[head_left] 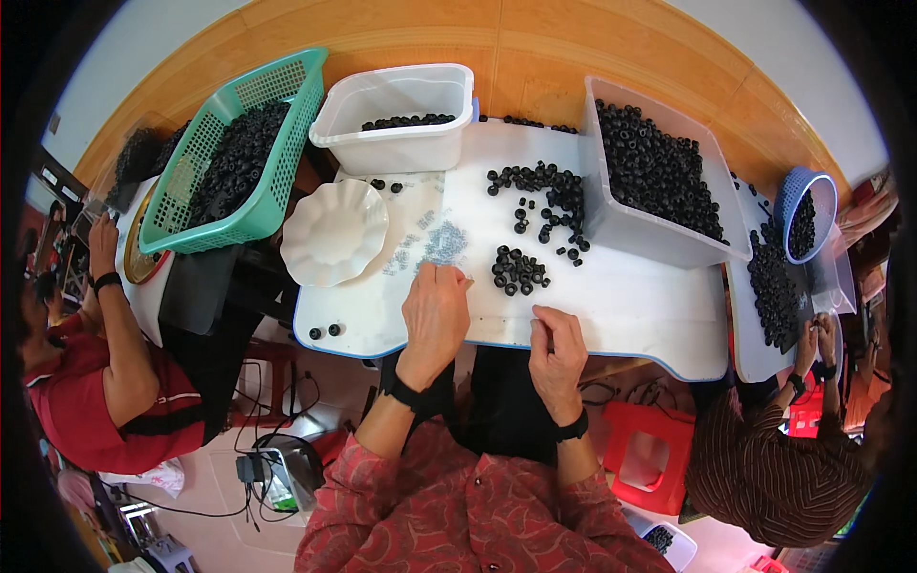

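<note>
My left hand (437,310) is on the white table (630,301), fingers bent and closed. Just beyond its knuckles lies a scatter of tiny clear bluish pieces (445,244). At the table's front edge is my right hand (558,351), its fingers curled in against the thumb. Whatever either hand holds is too small or too hidden to make out. Between and beyond the hands sits a small cluster of black ring-shaped parts (517,270). A looser spread of the same black parts (559,196) reaches back toward a bin.
A translucent bin (659,234) of black parts stands at the right, a white tub (401,151) at the back. Left of them are a green basket (215,234) and a scalloped white plate (334,234). Co-workers sit at both sides; a red stool (648,449) stands below.
</note>
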`<action>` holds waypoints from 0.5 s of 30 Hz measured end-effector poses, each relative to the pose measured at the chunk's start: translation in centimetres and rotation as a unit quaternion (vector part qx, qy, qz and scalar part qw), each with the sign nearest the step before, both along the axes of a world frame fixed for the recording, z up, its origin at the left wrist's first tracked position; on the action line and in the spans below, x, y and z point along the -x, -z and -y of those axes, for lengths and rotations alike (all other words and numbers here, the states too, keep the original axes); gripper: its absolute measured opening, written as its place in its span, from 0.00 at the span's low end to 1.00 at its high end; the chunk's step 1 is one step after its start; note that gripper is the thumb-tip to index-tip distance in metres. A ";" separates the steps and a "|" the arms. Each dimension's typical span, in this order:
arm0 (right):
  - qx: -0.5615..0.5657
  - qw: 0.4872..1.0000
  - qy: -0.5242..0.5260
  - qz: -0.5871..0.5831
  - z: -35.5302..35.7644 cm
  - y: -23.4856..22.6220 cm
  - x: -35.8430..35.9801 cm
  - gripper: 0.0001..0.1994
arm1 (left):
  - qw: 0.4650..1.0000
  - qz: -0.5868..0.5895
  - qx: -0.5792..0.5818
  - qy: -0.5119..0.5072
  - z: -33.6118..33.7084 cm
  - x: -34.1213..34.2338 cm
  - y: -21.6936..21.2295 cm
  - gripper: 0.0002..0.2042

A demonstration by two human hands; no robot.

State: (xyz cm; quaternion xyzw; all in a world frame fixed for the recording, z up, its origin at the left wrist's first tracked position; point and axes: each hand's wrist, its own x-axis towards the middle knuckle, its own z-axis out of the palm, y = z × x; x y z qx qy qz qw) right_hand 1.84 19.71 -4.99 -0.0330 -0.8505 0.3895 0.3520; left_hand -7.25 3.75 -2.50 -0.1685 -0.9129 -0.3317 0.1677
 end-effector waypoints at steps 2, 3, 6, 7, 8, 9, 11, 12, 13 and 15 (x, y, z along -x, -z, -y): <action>0.045 0.999 -0.023 -0.018 0.4 -0.4 -0.5 0.10 | 0.998 0.014 -0.047 0.031 0.2 -1.7 -0.5 0.04; 0.045 0.999 -0.026 -0.016 0.6 -0.6 -1.0 0.10 | 0.993 0.028 -0.094 0.061 0.4 -2.7 -0.6 0.03; 0.146 0.984 -0.089 0.047 1.2 -1.6 -2.4 0.09 | 0.959 0.148 -0.212 0.120 0.2 -5.3 -1.0 0.03; 0.205 0.969 -0.124 0.061 1.5 -1.9 -2.7 0.08 | 0.946 0.179 -0.235 0.136 0.2 -5.8 -0.9 0.04; 0.262 0.949 -0.158 0.075 1.8 -2.1 -2.8 0.08 | 0.945 0.181 -0.235 0.136 0.2 -5.9 -0.8 0.04; 0.262 0.949 -0.156 0.076 1.8 -2.0 -2.9 0.08 | 0.935 0.200 -0.243 0.165 0.2 -5.9 -0.5 0.05; 0.283 0.942 -0.163 0.075 1.7 -2.0 -2.9 0.07 | 0.922 0.221 -0.251 0.196 0.2 -5.9 -0.4 0.05; 0.282 0.943 -0.160 0.076 1.6 -1.9 -3.0 0.07 | 0.916 0.239 -0.255 0.198 0.2 -5.9 -0.5 0.06; 0.294 0.938 -0.165 0.079 1.5 -1.8 -3.0 0.07 | 0.909 0.257 -0.258 0.200 0.3 -5.9 -0.5 0.06; 0.305 0.934 -0.168 0.082 1.4 -1.8 -2.9 0.07 | 0.899 0.273 -0.267 0.214 0.3 -5.8 -0.4 0.06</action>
